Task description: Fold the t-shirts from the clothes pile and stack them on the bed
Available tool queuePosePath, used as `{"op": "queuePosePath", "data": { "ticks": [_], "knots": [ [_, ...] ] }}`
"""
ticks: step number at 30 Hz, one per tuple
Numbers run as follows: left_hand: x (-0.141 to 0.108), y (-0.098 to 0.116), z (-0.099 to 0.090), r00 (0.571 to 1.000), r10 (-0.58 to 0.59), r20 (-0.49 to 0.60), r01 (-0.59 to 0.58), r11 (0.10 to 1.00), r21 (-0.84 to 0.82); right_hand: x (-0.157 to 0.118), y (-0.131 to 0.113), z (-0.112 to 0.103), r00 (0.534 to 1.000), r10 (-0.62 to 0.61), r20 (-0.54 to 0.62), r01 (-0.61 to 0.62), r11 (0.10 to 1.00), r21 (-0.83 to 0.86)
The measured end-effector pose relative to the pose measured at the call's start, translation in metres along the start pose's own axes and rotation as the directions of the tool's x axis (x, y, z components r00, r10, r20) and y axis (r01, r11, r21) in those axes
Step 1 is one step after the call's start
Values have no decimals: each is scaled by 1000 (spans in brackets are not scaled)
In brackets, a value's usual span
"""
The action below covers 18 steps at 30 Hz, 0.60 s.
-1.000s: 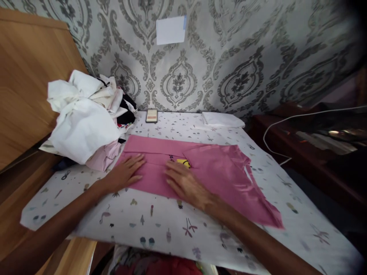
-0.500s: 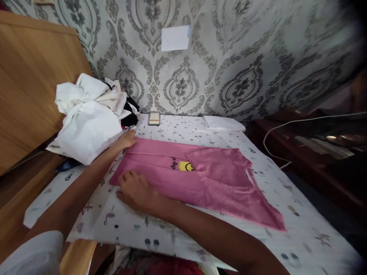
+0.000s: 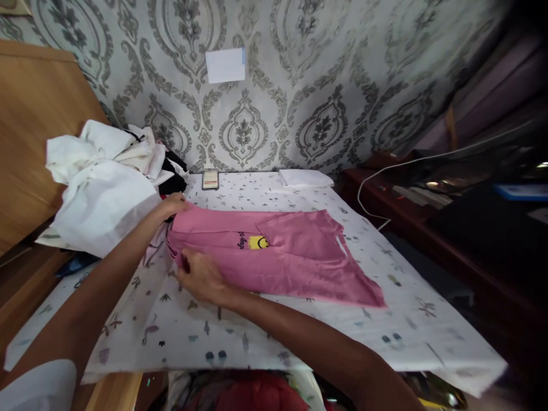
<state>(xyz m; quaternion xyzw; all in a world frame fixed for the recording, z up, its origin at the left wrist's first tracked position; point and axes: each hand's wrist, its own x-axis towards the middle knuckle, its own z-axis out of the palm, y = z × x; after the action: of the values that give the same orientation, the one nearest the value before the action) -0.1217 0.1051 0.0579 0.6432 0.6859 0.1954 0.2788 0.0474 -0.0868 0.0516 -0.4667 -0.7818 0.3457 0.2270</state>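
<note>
A pink shirt (image 3: 291,265) with a yellow smiley patch and black lettering lies partly folded on a white patterned cloth (image 3: 240,348). At its far left corner, my left hand (image 3: 173,205) is closed on the fabric. My right hand (image 3: 201,277) pinches the near left corner, thumb and fingers together on the cloth. Between the two hands the shirt's left end is lifted slightly and curls over. Its sleeve and lower edge spread flat toward the right.
Left of my hands rises a pile of white clothes (image 3: 107,194) beside a wooden panel (image 3: 38,131). At the back lie a small framed card (image 3: 210,180) and a folded white cloth (image 3: 306,177). A pale cable (image 3: 411,160) runs over dark furniture on the right.
The shirt's left end has come up off the table and bunched between my hands. My right hand has gone from lying on the fabric to gripping it. The view has shifted right.
</note>
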Motion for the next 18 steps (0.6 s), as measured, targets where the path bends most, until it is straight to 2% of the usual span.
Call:
{"op": "queuePosePath", "data": {
  "ticks": [2,4,6,8,12,15,18],
  "knots": [
    [-4,16,-4,1000,-2,-11,1,993,-116,-12,12,-6,997,57,-46,-41,955,294],
    [-7,39,-4,999,33,20,-25,952,-305,-28,25,-13,990,136,-31,-93,808,582],
    [-8,66,3,992,100,78,-52,883,-466,-47,38,-21,979,204,-7,-126,629,767],
    [-8,93,19,975,162,153,-57,847,-528,-69,50,-30,965,260,-33,-110,515,850],
    [-6,132,76,928,200,313,-1,844,-536,-105,72,-46,923,374,-91,-91,441,893],
    [-6,140,117,896,198,398,32,865,-501,-119,83,-56,885,464,-23,-168,365,916],
    [-7,136,135,869,198,453,39,886,-463,-122,87,-63,864,497,83,-237,256,937]
  ]
}}
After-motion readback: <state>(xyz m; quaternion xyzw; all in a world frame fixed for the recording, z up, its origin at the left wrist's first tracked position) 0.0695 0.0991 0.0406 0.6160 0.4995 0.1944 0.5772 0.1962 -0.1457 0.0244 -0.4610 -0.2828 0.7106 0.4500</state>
